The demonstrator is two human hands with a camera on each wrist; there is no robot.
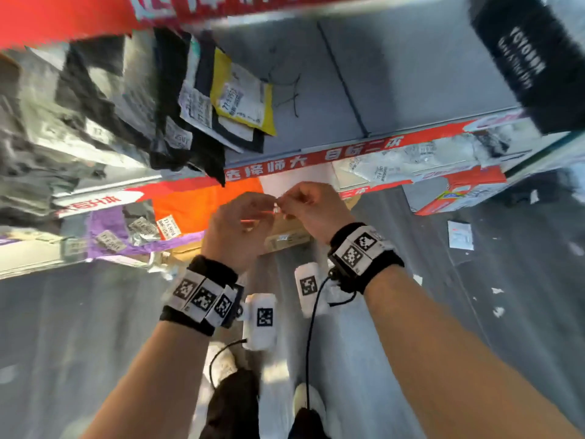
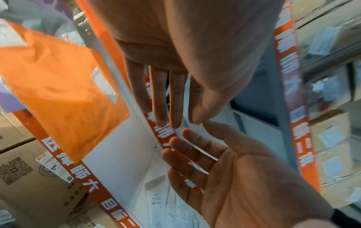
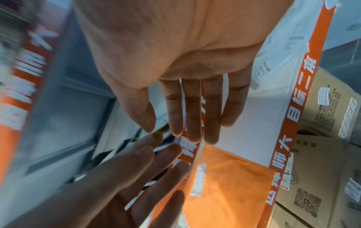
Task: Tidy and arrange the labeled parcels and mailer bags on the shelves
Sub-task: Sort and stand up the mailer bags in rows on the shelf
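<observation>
- The left hand and right hand meet fingertip to fingertip in front of the shelf edge, clear of every parcel.
- Each grip is spread: both wrist views show straight, loosely parted fingers and an open palm. The head view hints at something tiny between the fingertips, but I cannot tell whether anything is held.
- The orange mailer bag lies just beyond the hands on the lower shelf with its label facing out, probably so that it can be read from the aisle.
- A purple bag lies beside it to the left, also label-out.
- On the shelf above, black bags and a yellow mailer lean in an overlapping row, with bare shelf to their right.
- Cardboard boxes sit below the orange bag.
- My guess is the hands are between parcels, and the slumped black bags look most in need of straightening.
</observation>
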